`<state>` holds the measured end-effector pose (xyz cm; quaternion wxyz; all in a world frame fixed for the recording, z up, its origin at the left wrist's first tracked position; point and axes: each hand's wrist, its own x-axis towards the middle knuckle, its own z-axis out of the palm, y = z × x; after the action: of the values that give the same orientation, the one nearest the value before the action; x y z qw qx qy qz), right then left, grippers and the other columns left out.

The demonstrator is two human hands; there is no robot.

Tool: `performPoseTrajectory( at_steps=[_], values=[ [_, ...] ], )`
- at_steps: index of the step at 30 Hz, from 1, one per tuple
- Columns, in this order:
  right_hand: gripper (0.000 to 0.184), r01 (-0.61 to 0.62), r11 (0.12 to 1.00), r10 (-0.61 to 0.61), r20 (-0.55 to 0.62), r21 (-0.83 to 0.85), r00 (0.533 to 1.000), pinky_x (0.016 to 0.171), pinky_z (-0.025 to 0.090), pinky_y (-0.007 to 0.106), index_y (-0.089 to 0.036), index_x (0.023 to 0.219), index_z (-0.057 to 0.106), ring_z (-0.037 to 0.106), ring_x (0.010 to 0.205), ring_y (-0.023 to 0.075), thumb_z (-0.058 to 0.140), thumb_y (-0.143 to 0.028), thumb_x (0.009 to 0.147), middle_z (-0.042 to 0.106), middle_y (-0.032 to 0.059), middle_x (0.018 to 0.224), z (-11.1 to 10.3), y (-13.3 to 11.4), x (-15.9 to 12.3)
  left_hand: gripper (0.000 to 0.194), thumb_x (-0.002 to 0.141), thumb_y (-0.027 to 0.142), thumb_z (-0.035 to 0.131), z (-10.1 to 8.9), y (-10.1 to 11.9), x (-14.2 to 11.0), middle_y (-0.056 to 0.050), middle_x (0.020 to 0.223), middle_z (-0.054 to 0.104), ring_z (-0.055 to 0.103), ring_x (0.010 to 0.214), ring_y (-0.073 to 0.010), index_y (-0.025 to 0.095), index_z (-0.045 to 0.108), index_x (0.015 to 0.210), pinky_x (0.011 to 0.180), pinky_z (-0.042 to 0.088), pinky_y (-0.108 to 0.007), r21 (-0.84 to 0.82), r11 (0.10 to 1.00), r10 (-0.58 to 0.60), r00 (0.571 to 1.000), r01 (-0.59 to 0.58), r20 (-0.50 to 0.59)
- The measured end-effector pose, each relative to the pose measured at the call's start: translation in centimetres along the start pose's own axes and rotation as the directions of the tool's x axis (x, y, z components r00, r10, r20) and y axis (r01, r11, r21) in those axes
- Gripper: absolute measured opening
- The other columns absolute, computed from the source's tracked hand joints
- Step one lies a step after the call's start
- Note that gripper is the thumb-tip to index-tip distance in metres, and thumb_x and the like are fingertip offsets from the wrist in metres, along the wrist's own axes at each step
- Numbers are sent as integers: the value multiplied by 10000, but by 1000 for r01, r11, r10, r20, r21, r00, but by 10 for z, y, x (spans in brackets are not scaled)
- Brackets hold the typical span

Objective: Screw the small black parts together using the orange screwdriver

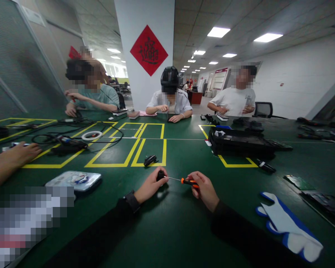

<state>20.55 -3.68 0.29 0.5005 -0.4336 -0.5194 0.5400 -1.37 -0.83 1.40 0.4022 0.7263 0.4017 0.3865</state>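
One screwdriver point(187, 181): is lying in the right hand point(203, 186), its orange-and-black handle tilting slightly down to the right, its thin metal shaft pointing left toward a small black part point(161, 175).
Right hand: is gripping the handle between thumb and fingers, closing firmly on it.
Left hand point(153, 184): is pinching the small black part between thumb and fingers, while a dark band point(132, 201) is circling the wrist.
Shaft end: is reaching right up to the small black part; whether it is touching, I cannot tell.
Green table point(178, 230): is spreading beneath both hands and both dark sleeves.
Yellow tape point(164, 152): is marking out rectangles on the far side of the hands.
Black object point(150, 160): is lying just beyond the left hand, inside one taped rectangle by its near edge.
Pale case point(64, 179): is lying to the left of the left hand.
White-and-blue glove point(292, 225): is lying flat to the right of the right sleeve.
Long black case point(241, 143): is resting beyond the right hand, partly covering a taped outline.
White ring point(85, 136): is lying among cables at the left.
Neighbour's hand point(24, 152): is resting at the far left, well apart.
Person in pale shirt point(182, 100): is sitting opposite, wearing black headgear.
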Motion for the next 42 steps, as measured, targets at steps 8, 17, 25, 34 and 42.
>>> performPoseTrajectory(
  at_steps=[8, 17, 25, 34, 42],
  values=[
    [279, 155, 956, -160, 2, -249, 987, 511, 380, 196, -189, 907, 553, 474, 541, 74, 670, -259, 663, 539, -28, 701, -7, -3, -2, 185, 800, 345, 494, 2, -4, -1, 10, 791, 517, 486, 707, -125, 180, 477, 883, 675, 393, -247, -37, 999, -22, 999, 21, -24],
    [316, 124, 948, -99, 100, -292, 990, 565, 408, 235, -163, 824, 551, 557, 579, 117, 369, -419, 864, 593, 11, 674, 2, -8, -8, 171, 789, 331, 507, 3, -3, -1, 7, 804, 526, 491, 740, -132, 176, 487, 860, 720, 391, -261, 7, 1000, 2, 999, -2, -38],
    [313, 313, 791, -290, 128, -526, 948, 675, 428, 253, -197, 1042, 514, 543, 713, 129, 573, -245, 738, 559, 6, 816, -3, -5, -8, 177, 784, 329, 514, 3, -7, 1, 4, 806, 527, 496, 728, -132, 181, 484, 876, 697, 396, -256, -21, 1000, -22, 998, 21, -61],
    [216, 221, 819, -126, 210, -529, 970, 598, 414, 239, -170, 891, 599, 545, 577, 113, 450, -319, 841, 579, -7, 639, 0, -10, -9, 167, 781, 325, 518, 2, -5, 0, 4, 783, 518, 476, 709, -128, 176, 492, 854, 660, 385, -240, -8, 1000, -1, 1000, 0, -26],
    [239, 264, 801, -201, 174, -538, 964, 688, 426, 256, -190, 932, 571, 563, 765, 142, 618, -271, 712, 598, 15, 852, -3, -11, -9, 162, 784, 324, 511, 3, -1, -1, 4, 780, 516, 473, 719, -129, 175, 496, 847, 676, 384, -241, 6, 1000, 8, 1000, -7, -15]
  ],
)
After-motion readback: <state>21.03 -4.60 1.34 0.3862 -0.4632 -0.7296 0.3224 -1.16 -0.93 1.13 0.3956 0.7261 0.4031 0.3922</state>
